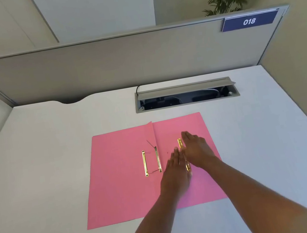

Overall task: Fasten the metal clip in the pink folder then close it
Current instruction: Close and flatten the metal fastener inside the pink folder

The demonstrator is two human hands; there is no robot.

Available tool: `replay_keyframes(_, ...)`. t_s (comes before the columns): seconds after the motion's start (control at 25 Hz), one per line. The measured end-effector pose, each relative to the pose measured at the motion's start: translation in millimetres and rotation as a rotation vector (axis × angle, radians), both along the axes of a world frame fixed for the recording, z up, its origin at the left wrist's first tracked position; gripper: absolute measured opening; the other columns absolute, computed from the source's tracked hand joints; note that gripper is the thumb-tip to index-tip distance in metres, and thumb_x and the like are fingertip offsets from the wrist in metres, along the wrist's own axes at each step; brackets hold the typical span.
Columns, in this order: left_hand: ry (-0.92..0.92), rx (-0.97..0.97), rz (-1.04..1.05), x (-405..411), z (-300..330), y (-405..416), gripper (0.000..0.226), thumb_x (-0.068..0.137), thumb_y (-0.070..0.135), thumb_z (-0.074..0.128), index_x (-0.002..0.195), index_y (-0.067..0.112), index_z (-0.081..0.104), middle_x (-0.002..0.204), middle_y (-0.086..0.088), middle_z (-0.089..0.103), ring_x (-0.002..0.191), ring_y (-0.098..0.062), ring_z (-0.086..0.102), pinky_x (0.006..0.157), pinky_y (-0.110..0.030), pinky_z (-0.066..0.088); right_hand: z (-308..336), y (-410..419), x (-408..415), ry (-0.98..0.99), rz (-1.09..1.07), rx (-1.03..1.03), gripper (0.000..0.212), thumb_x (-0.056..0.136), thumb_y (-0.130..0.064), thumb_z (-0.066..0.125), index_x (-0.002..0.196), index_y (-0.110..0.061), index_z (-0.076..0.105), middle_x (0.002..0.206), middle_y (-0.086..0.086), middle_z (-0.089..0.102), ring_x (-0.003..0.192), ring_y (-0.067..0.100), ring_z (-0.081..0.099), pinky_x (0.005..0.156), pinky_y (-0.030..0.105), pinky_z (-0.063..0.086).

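Fingers [188, 139] of both my hands lie flat and extended, gripping nothing, over the open pink folder [125, 174] on the worktop [43, 155]. My left hand [175, 173] and right hand [199, 150] flank the gold clip bar [179, 142]. If I press unevenly, it could skid away from the prongs [157, 159].

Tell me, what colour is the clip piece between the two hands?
Shiny gold. The clip piece lies on the pink folder; the head view, the only one, shows it.
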State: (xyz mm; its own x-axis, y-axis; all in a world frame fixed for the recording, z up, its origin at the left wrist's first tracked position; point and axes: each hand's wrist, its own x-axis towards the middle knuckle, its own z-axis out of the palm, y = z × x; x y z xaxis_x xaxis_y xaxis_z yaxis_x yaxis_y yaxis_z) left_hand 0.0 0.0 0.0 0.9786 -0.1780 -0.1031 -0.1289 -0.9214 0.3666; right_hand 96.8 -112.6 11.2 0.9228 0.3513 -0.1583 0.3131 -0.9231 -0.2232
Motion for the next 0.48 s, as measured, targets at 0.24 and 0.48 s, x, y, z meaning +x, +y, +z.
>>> replay_keyframes(0.24, -0.024, -0.005, 0.027, -2.4, -12.4, -4.4, 0.069, 0.101, 0.026, 0.042, 0.158, 0.003, 0.011, 0.167, -0.016, 0.011, 0.155, -0.032, 0.009, 0.127, -0.041, 0.011, 5.8, 6.0, 18.5, -0.074, 0.057, -0.076, 0.045, 0.091, -0.006, 0.054, 0.134, -0.016, 0.051, 0.129, 0.011, 0.055, 0.113, 0.030, 0.052, 0.091, 0.040, 0.050)
replay_keyframes(0.48, 0.005, -0.020, 0.065, -1.5, -13.4, -7.9, 0.069, 0.102, 0.025, 0.043, 0.159, 0.006, 0.010, 0.168, -0.013, 0.009, 0.156, -0.030, 0.005, 0.127, -0.040, 0.009, 7.0, 6.6, 22.9, -0.079, 0.005, 0.048, 0.038, 0.089, 0.002, 0.058, 0.119, -0.018, 0.068, 0.124, 0.007, 0.062, 0.108, 0.025, 0.057, 0.090, 0.035, 0.052)
